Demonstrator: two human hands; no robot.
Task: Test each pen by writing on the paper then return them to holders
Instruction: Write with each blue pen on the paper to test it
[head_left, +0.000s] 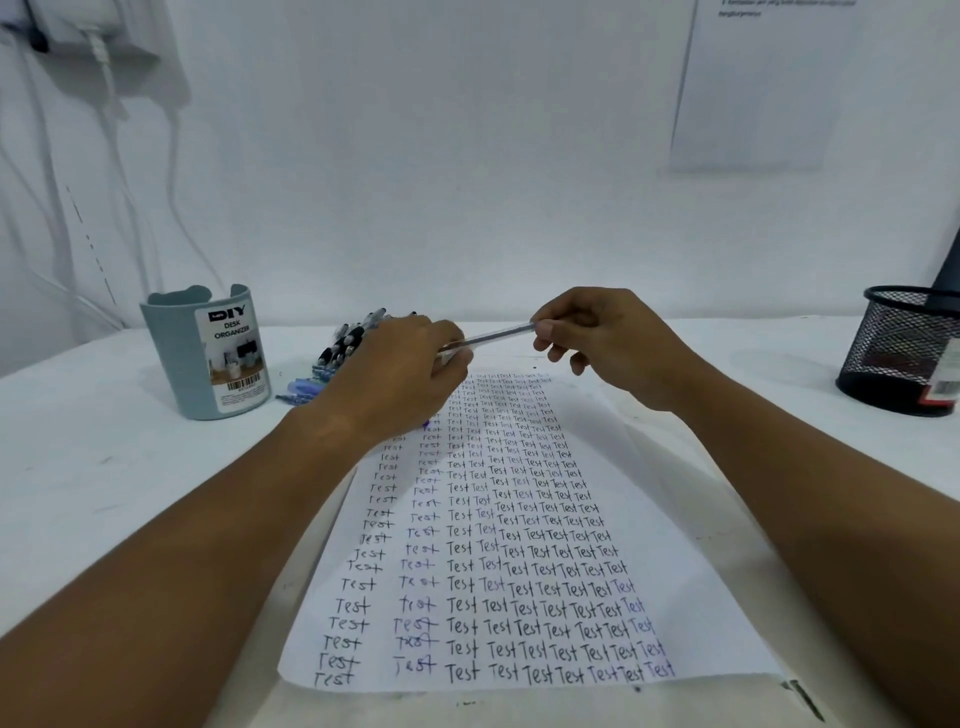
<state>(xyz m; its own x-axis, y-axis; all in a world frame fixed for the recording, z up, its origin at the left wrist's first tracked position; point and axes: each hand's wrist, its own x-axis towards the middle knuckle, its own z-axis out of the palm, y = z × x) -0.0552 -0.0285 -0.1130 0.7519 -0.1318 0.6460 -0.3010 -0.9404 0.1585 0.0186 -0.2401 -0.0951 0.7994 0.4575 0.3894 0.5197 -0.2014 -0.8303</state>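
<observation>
I see both hands holding one pen (493, 338) above the paper's (519, 519) far end: left hand (400, 374) fingers curl round one end, right hand (597, 338) fingers pinch the other.

paper (519, 545): "Test" handwritten in columns (black, some blue) | grey-blue holder (205, 353): label "DIY DESK ORGANIZER", barcode digits unreadable

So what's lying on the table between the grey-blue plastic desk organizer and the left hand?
In the head view, a loose pile of black and blue pens lies between the grey-blue organizer and the left hand.
</observation>
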